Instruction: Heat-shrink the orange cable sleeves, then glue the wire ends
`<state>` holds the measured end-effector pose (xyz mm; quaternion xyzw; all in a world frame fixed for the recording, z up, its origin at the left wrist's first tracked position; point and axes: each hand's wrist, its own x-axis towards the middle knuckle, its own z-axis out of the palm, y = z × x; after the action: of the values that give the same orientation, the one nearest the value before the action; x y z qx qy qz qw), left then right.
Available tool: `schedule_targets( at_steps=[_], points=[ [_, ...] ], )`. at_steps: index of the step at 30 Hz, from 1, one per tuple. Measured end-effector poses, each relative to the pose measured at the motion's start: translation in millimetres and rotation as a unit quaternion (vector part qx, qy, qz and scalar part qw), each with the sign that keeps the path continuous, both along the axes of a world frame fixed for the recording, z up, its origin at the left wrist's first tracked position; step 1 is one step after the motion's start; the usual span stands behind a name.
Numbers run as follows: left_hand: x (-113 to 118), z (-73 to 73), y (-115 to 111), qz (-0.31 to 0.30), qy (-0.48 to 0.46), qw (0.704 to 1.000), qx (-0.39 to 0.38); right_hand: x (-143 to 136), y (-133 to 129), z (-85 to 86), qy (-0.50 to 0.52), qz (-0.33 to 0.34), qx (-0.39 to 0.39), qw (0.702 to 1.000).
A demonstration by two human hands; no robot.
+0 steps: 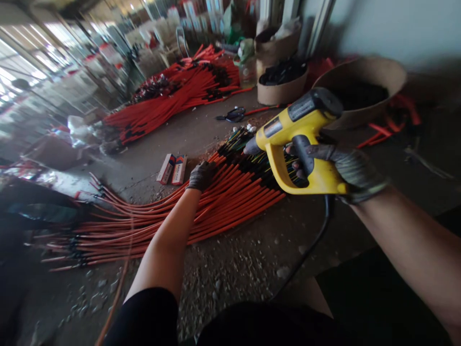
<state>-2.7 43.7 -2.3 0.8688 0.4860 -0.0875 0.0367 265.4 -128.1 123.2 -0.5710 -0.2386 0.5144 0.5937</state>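
Yellow heat gun (283, 130): dark rear cap, grey nozzle, black cord (327, 212) trailing below. Held in the air above the floor (245, 274), near a bundle of orange tubes (230, 204). Clasped by right hand (351, 166) (gloved, fingers curled round the handle). Laid side by side: long tubes, dark-ended near the nozzle, with yellow-green strands. Touching tubes with left hand (201, 176), also gloved; cannot tell how far open.

1. Heat gun (306, 117) in right hand (355, 168); cord (312, 247) below that grip.
2. Tube bundle (230, 197) on floor (144, 168), left of heat gun, under left hand (201, 175).
3. Two boxes (179, 170) just left of left hand.
4. Scissors (236, 114) beyond left hand, to its right; far tube pile (169, 105) behind.
5. Tub (396, 79) behind right hand; second tub (279, 92) left of it, parts (283, 72) inside.
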Motion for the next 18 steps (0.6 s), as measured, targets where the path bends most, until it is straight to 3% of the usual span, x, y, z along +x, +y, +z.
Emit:
schedule_targets(
  at_steps=[6,13,18],
  points=[
    [-7,0.0,-14,-0.042,0.016,0.999,-0.018,3,6,0.9,-0.01,0.022,0.021,0.999],
    [-6,-3.4,-19,-0.059,0.005,0.997,-0.046,-12,39,-11.0,0.001,0.064,0.008,0.998],
    [-15,-5.3,-33,-0.003,-0.004,0.997,-0.08,-19,59,-11.4,-0.054,0.081,-0.029,0.995]
  ],
)
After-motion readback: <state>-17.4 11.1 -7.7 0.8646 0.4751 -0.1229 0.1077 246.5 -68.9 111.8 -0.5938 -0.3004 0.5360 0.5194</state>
